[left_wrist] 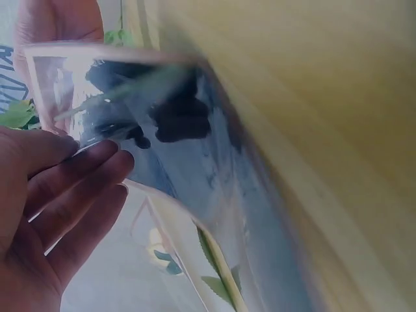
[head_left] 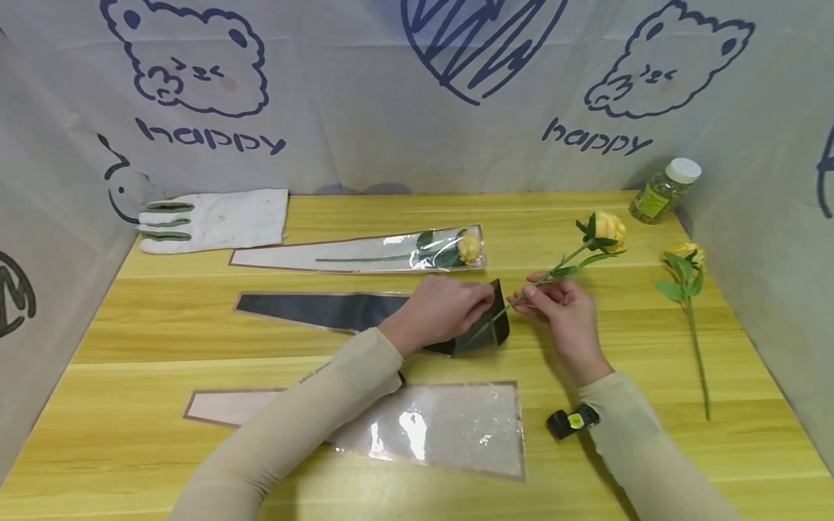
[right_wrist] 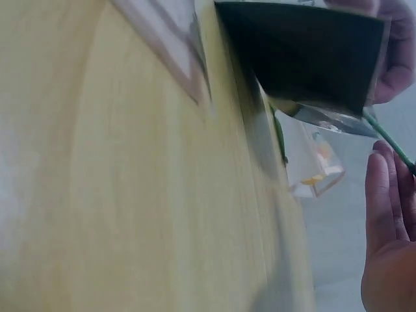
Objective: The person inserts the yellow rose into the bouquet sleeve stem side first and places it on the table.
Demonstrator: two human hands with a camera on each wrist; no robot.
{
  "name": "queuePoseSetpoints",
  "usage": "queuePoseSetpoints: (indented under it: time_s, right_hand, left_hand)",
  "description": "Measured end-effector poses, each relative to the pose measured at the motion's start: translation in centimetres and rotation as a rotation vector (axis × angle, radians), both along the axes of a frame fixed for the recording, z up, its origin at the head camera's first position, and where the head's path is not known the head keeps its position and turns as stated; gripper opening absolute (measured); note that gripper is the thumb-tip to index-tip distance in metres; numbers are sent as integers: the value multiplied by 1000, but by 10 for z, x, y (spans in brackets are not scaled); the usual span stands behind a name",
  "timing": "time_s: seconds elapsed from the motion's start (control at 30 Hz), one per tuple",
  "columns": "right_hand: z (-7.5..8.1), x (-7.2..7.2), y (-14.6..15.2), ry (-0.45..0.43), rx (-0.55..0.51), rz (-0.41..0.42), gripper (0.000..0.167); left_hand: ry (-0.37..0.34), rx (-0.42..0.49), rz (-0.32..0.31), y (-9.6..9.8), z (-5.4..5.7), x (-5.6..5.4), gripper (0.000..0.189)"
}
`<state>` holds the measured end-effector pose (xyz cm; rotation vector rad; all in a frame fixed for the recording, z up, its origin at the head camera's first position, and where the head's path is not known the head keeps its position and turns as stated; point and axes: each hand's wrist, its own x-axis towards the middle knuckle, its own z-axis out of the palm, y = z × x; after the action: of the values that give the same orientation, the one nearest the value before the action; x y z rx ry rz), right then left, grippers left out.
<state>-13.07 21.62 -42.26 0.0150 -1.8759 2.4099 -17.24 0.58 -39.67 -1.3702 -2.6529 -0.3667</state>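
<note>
In the head view my left hand [head_left: 446, 310] pinches the mouth of a tapered black flower sleeve [head_left: 326, 310], lifting that end. The left wrist view shows thumb and fingertips on the edge of its clear front. My right hand [head_left: 565, 318] holds a yellow rose [head_left: 609, 228] by its green stem, bloom up and to the right. The stem slants down to the left, its lower part inside the sleeve's mouth. In the right wrist view the dark sleeve opening [right_wrist: 305, 55] gapes, with the stem [right_wrist: 390, 140] at its edge.
Behind lies a white sleeve [head_left: 280, 257] with a yellow rose inside. A pale sleeve [head_left: 456, 420] lies in front, partly under my left forearm. To the right are another yellow rose [head_left: 693, 333] and a capped jar [head_left: 658, 195]. A white glove [head_left: 228, 221] rests at back left.
</note>
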Motion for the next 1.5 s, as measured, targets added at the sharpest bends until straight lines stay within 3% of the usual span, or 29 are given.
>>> queuePoseSetpoints:
  time_s: [0.1,0.33,0.53,0.73,0.97,1.1,1.33,1.5]
  right_hand:
    - [2,0,-1,1,-4,16,10]
    - [5,-1,1,-11,-79,45,25]
    - [8,-2,3,16,-65,-10,18]
    - [9,-4,2,21,-67,21,9]
    - [9,-4,3,89,-146,-33,10]
    - [9,-5,5,91,-126,-5,9]
    - [6,-5,7,18,-181,102,6]
    - [5,-6,3,-33,-222,126,9]
  left_hand:
    - [7,-7,9,0,0,0,12]
    - [0,-27,45,-1,1,0,10]
    - [-16,-24,38,-2,2,-1,10]
    - [-13,13,32,-1,2,0,11]
    - [-88,33,39,-1,7,0,10]
    - [-134,33,40,-1,9,-1,11]
    - [-165,149,9,-1,10,-1,10]
    - [-166,233,-1,5,12,-1,11]
